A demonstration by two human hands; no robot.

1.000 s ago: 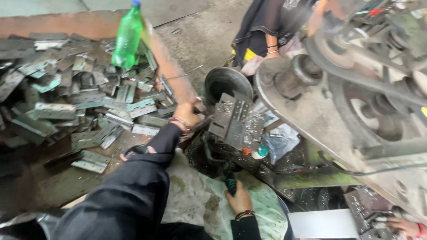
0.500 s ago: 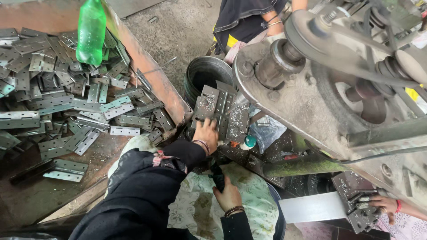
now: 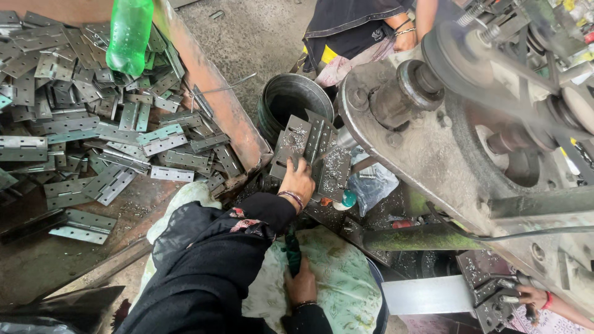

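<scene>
The left hand [image 3: 298, 180] lies knuckles up on a grey punched metal plate [image 3: 301, 145], fingers bent over its lower edge and thumb hidden, so it presses or loosely holds the plate; how tightly cannot be told. The plate leans beside a round metal bucket [image 3: 291, 102], just past the lower right corner of the rusty tray [image 3: 210, 80]. On that tray lies a heap of hinge plates [image 3: 124, 133], with 1 green plastic bottle [image 3: 129, 36] near its top edge. The right hand [image 3: 302, 286] is closed around a dark green handle [image 3: 292, 250], resting on a patterned cloth [image 3: 337, 281].
</scene>
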